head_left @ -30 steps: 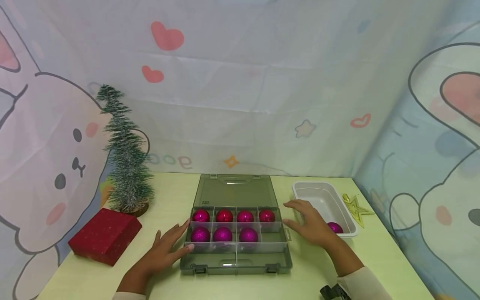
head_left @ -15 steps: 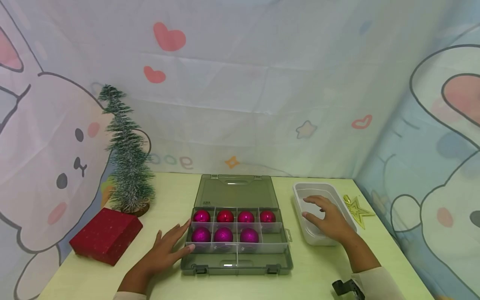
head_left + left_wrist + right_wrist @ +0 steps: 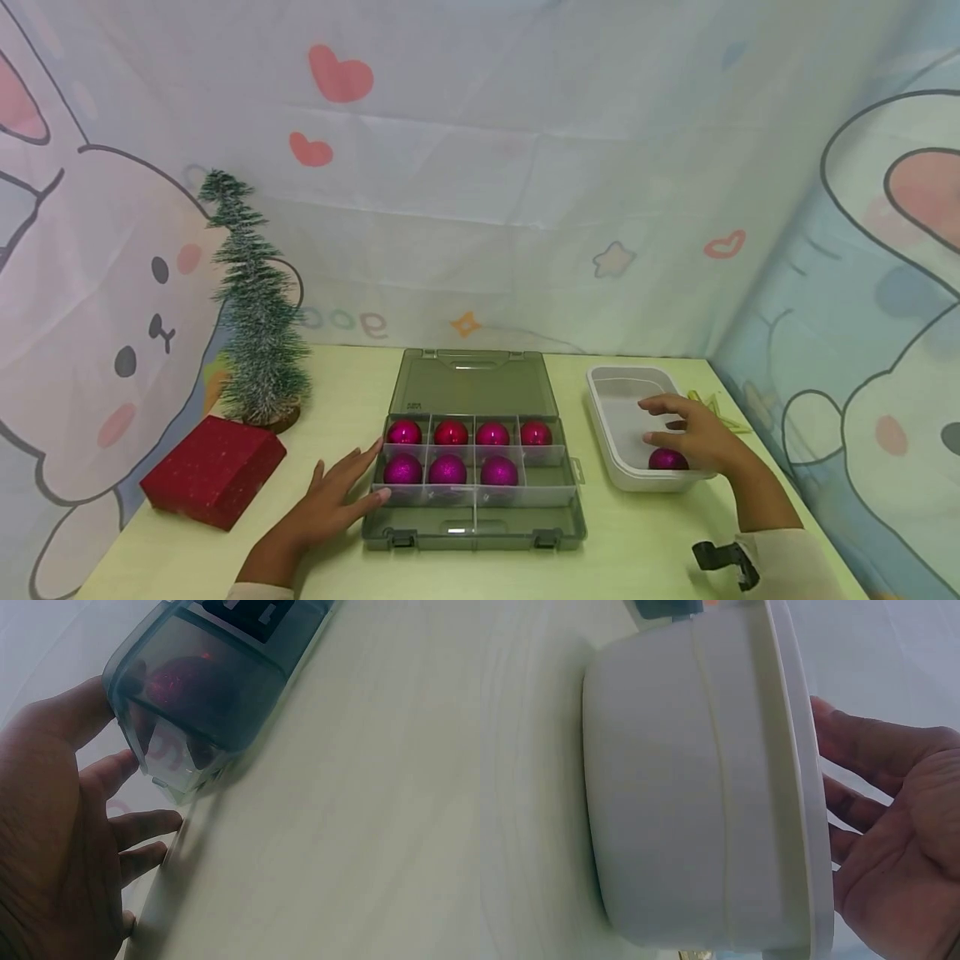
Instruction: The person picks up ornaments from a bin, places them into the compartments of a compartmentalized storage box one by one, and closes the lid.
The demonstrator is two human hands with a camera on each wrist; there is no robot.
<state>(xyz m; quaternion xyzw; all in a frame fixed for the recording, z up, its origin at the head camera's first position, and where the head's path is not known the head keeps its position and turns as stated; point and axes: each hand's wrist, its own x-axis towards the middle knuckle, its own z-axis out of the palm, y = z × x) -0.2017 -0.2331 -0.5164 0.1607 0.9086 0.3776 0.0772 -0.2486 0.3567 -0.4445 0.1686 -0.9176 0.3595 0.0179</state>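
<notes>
My left hand rests against the left side of a grey-green see-through divider box. Its thumb and forefinger touch the box's wall, with the other fingers spread in the left wrist view. Shiny pink and red ball ornaments fill the box's back row. Glittery purple balls sit in the row in front, whose rightmost compartment holds none. Over the white plastic tub, my right hand hovers with fingers loosely bent. A purple ball ornament lies in the tub just below the thumb.
The box's lid lies back toward the wall. A small frosted Christmas tree and a dark red box stand at left. Behind my right hand, a gold star ornament lies beside the tub. Printed cloth hangs around the table.
My right hand has moved right from the divider box's edge to over the tub's front right, near the purple ball. My left hand has stayed at the box.
</notes>
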